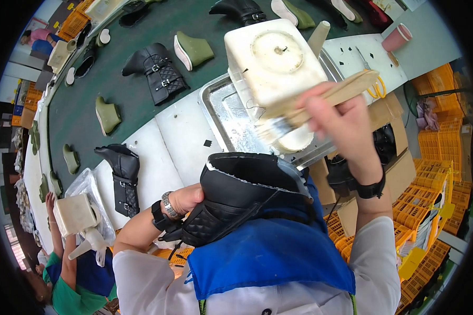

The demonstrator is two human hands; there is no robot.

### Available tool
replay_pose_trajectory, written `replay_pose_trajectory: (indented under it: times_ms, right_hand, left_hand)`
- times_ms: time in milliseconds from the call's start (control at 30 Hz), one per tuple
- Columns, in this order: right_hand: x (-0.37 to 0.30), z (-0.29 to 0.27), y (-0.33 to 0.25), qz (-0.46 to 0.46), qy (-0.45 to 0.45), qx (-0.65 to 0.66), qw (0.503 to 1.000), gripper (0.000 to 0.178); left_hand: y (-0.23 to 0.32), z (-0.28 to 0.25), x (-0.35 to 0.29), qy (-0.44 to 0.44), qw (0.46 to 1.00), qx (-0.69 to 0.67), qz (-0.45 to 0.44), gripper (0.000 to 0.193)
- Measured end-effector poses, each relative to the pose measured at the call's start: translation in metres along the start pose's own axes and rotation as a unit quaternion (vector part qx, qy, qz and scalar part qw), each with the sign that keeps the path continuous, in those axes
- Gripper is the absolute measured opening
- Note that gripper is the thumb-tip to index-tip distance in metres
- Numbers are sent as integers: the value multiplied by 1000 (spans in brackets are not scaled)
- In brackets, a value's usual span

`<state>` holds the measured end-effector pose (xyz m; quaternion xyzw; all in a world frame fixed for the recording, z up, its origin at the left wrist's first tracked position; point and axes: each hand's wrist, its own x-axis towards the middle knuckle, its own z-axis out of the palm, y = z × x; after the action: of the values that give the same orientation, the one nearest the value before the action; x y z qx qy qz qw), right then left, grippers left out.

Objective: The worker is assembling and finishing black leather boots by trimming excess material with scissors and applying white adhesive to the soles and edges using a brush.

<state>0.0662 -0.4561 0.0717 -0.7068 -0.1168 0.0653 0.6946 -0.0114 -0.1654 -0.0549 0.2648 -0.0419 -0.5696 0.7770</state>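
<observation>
A black boot [228, 184] with a quilted panel rests against my blue apron [268, 252], its wide top opening facing up and away from me. A whitish line runs along the rim of that opening. My left hand [185, 200] grips the boot's left side, thumb on top and the other fingers hidden. In my right hand [337, 118] is a wide flat brush [347, 88] with a wooden handle, blurred by motion, its pale bristles pointing left. The bristles are above a metal tray [215, 105], beside an upturned white plastic container [278, 58].
Several black boots [157, 73] and olive green boots [194, 50] lie on the green conveyor [136, 110]. Yellow-handled scissors [376, 86] and a pink cup [397, 38] sit at the right. Orange crates [441, 142] stack beside me. A co-worker in green [68, 283] is at the left.
</observation>
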Motion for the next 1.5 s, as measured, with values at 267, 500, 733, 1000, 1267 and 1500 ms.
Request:
replay_pose_trajectory:
  times_ms: [267, 500, 733, 1000, 1267, 1500]
  right_hand:
    - [16, 49, 11, -208, -139, -95, 964, 12]
    - [10, 37, 7, -186, -155, -182, 953, 12]
    - [-2, 17, -5, -130, -176, -239, 946, 5]
    - [3, 20, -12, -166, -171, -267, 934, 12]
    - [9, 38, -1, -205, -149, -123, 960, 13]
    - [-7, -2, 5, -171, -109, -188, 961, 15]
  left_hand:
    - [17, 21, 7, 23, 998, -40, -39, 93]
    - [10, 18, -1, 41, 998, -29, -26, 96]
    - [6, 13, -4, 47, 999, 13, -7, 99]
    - [4, 9, -8, 48, 998, 30, -5, 100]
    - [9, 19, -1, 41, 998, 39, -29, 98]
    - [13, 37, -30, 109, 989, 85, 56, 99]
